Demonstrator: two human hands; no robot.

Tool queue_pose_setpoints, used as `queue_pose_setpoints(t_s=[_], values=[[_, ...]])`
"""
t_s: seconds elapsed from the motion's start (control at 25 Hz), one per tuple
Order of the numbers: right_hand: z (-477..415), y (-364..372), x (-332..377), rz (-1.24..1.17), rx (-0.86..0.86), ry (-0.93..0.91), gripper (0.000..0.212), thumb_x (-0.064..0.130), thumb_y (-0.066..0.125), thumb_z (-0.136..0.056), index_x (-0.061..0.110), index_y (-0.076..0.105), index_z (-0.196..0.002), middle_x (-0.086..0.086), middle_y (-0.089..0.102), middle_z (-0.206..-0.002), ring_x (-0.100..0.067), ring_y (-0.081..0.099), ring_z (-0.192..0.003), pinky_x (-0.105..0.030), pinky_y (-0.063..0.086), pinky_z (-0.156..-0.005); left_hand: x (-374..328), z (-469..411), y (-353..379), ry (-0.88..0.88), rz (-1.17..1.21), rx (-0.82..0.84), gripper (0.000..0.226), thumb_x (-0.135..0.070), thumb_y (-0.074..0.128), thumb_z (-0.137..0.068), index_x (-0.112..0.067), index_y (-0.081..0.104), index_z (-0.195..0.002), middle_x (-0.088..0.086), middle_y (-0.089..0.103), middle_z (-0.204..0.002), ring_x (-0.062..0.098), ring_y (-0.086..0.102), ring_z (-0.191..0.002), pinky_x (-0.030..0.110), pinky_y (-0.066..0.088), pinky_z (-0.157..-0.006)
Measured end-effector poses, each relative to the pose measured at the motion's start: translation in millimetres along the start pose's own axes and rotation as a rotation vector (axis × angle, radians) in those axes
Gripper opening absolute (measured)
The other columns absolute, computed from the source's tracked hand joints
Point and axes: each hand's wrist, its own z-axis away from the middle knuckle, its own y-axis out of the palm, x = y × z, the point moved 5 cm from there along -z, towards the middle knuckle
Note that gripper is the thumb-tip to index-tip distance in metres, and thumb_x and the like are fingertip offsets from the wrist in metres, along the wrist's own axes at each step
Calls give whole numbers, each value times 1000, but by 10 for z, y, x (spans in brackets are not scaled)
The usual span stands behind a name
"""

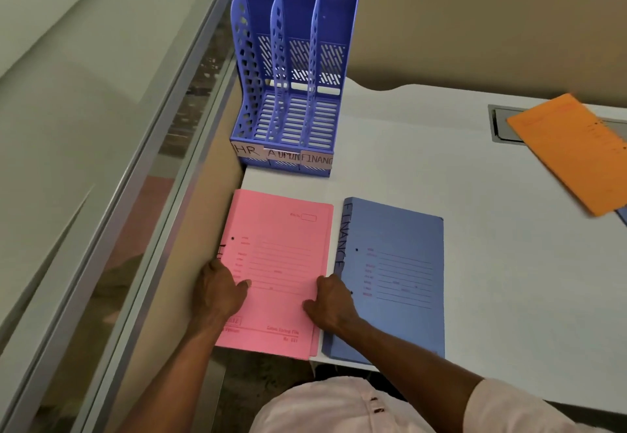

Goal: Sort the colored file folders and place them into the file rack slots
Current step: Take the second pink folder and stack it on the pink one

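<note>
White surface (441,168), near-left corner: left hand (220,291) and right hand (330,303), fingers curled, grip side edges of pink folder (281,249); blue folder (400,229) just beside.

Left tag (248,151) on rack (252,69): "HR", black handwriting on a white paper strip.
Middle tag (284,155): "ADMIN", handwritten, with its last letter crowded against the next strip.
Right tag (316,158): "FINANC", handwritten, and the strip ends at the rack's corner.
Blue folder (400,263) spine: "FINANCE", black handwritten capitals running down it.
Blue folder cover: red printed form, words too small to read.
Pink folder (278,246) left edge: black handwriting, mostly hidden by the left hand (220,291), unreadable.
Pink folder cover: red printed form. At lower right it seems to read "Spring File" and "No." with a blurred number.
Orange folder (573,151), right of frame: print too blurred to read.
</note>
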Motion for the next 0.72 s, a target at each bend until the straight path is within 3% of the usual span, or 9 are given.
queue_pose_setpoints(t_s=[0.44, 0.6, 0.72], values=[[49, 106, 28, -77, -64, 17, 51, 32, 66, -101, 15, 44, -143, -4, 50, -140, -13, 56, -107, -20, 44, -91, -88, 63, -37, -11, -78, 3, 65, -33, 83, -85, -2, 50, -131, 17, 62, -126, 37, 67, -107, 51, 62, -83], [77, 172, 62, -3, -47, -39, 50, 31, 69, -98, 13, 49, -141, -9, 48, -142, -23, 58, -120, -32, 52, -109, -110, 104, 1, -6, -82, -2, 64, -32, 82, -87, -1, 49, -132, 18, 61, -127, 38, 65, -109, 51, 62, -84], [114, 200, 72, 38, -38, -59, 49, 30, 72, -96, 10, 55, -136, -12, 49, -142, -27, 55, -122, -37, 52, -111, -134, 136, 20, 3, -91, -16, 65, -31, 81, -87, 1, 49, -132, 20, 61, -127, 39, 64, -111, 49, 60, -84]])
